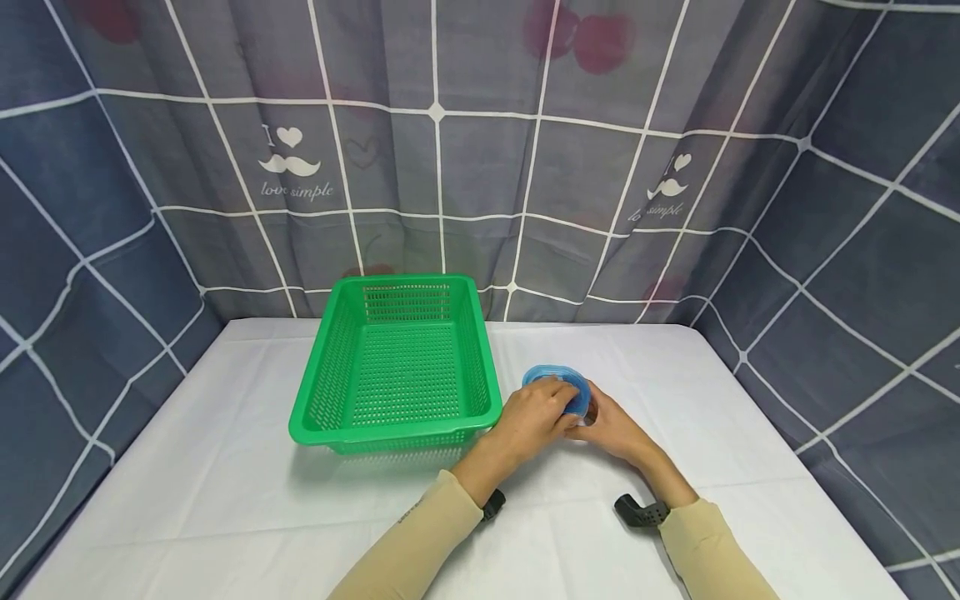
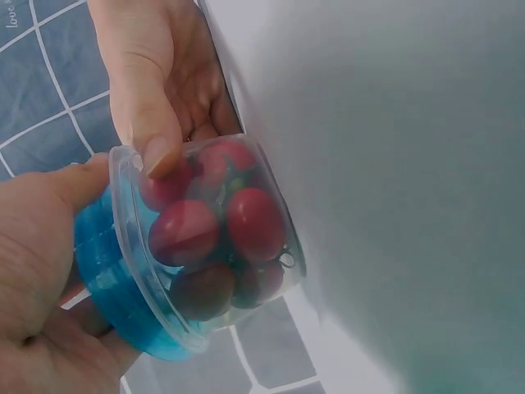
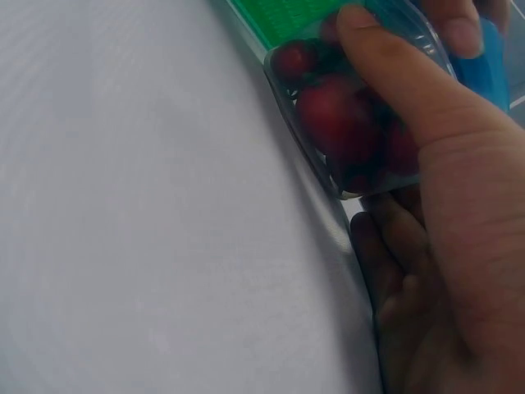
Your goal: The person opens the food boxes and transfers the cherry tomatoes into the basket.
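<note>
A clear plastic tub [image 2: 291,246] stands on the table, holding several red cherry tomatoes [image 2: 184,232] that show through its wall. Its blue lid [image 1: 557,372] sits at the rim; whether it is fully seated I cannot tell. My left hand [image 1: 534,417] grips the lid from above, with thumb and fingers around its edge. From the right side, my right hand [image 1: 618,429] holds the tub, its thumb [image 3: 394,70] pressed on the clear wall near the rim. In the head view the hands hide most of the tub.
A green plastic basket [image 1: 405,435] stands on the white-covered table [image 1: 210,483], just left of my left hand. Grey checked curtains [image 1: 480,167] enclose the back and both sides. A black strap [image 1: 641,512] is on my right wrist.
</note>
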